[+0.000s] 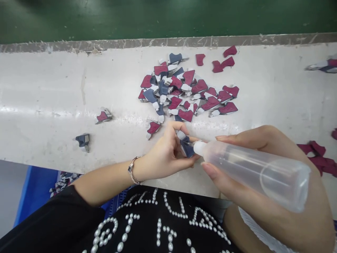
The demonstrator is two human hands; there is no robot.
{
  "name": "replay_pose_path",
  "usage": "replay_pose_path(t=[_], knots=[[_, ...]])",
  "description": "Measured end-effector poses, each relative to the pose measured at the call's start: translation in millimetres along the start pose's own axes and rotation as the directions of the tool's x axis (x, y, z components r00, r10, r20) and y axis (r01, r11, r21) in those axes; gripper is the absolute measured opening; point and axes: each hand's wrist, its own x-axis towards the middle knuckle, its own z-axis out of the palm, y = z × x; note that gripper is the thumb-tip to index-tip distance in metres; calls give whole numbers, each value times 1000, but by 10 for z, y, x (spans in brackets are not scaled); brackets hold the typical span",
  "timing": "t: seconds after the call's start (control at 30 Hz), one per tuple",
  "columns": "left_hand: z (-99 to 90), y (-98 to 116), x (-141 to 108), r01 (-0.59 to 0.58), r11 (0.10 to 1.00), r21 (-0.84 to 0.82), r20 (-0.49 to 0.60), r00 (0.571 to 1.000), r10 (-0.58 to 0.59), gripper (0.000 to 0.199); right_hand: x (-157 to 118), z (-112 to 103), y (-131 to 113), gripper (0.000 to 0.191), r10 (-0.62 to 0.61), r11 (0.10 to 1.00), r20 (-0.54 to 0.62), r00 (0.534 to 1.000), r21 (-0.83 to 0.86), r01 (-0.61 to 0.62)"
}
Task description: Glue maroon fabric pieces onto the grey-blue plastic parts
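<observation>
And here we are, close to the near edge of the tabletop [50, 88], with our left hand [162, 154] pinching a small navy-and-white piece [187, 147] between thumb and fingers, just in front of the pile [181, 84] of maroon, navy and white pieces. Our right hand [275, 140] wraps round a clear squeeze bottle [252, 168], fingers and thumb gripping its sides, and the nozzle [199, 147] points right at the piece; whether the thin tip touches it, we can't tell. Delicate stuff! If our right grip tightens too suddenly, anything inside could come out in excess and run onto our left fingertips. If the left pinch slackens, the piece could twist, and the tip would slip off its mark. That bottle is long, too, so a small wobble at the wrist might swing the tip astray, perhaps into a finger. And mind the lone maroon piece [153, 128] just beside our left hand: a careless sweep could knock it aside. Further left along the near edge, a dark navy piece [83, 140] lies well apart, at less risk.
</observation>
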Motion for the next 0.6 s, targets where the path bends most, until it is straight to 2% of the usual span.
replay_pose_path(t=[0.23,0.43,0.6], knots=[[2,-14,-6,51,998,-36,-15,999,-52,54,-7,17,-6,22,-42,997,-10,999,-69,42],[6,-35,8,64,996,-61,-9,998,-65,53,-26,-3,-28,19,-10,997,-43,999,-79,6],[1,-106,24,-12,998,-67,-10,1000,11,55,-22,13,-39,19,-74,995,56,996,-69,78]])
